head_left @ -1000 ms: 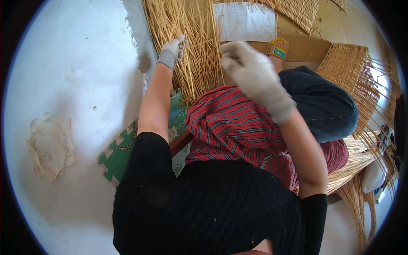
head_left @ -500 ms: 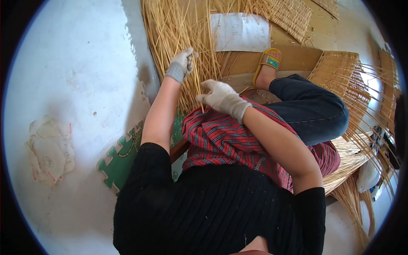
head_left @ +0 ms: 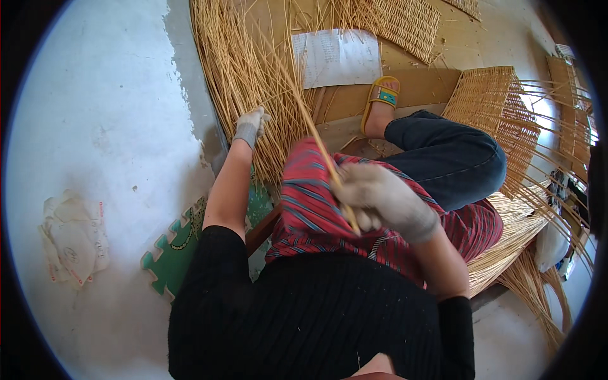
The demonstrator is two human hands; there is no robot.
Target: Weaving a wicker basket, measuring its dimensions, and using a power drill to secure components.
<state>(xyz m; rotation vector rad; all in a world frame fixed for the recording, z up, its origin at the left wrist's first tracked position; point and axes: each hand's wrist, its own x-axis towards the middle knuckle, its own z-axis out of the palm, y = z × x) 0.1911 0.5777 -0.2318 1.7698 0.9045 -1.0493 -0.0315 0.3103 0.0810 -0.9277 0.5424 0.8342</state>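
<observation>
My right hand, in an off-white knitted glove and blurred by motion, is closed around thin tan wicker rods. The rods slant over my red striped cloth, their near ends sticking out below my fingers. Up to the left, my left hand, gloved too, rests with curled fingers against a large heap of loose wicker rods. Whether rods lie inside those fingers is hidden.
A sheet of paper lies beyond my lap. Woven wicker panels stand at right, with long loose rods jutting out. Below them is a pale rod bundle. A green foam mat and flattened packaging lie on the left.
My right hand has drawn back toward my body, pulling rods out of the heap over the cloth. My left hand has shifted slightly down and left. The view has moved a little.
</observation>
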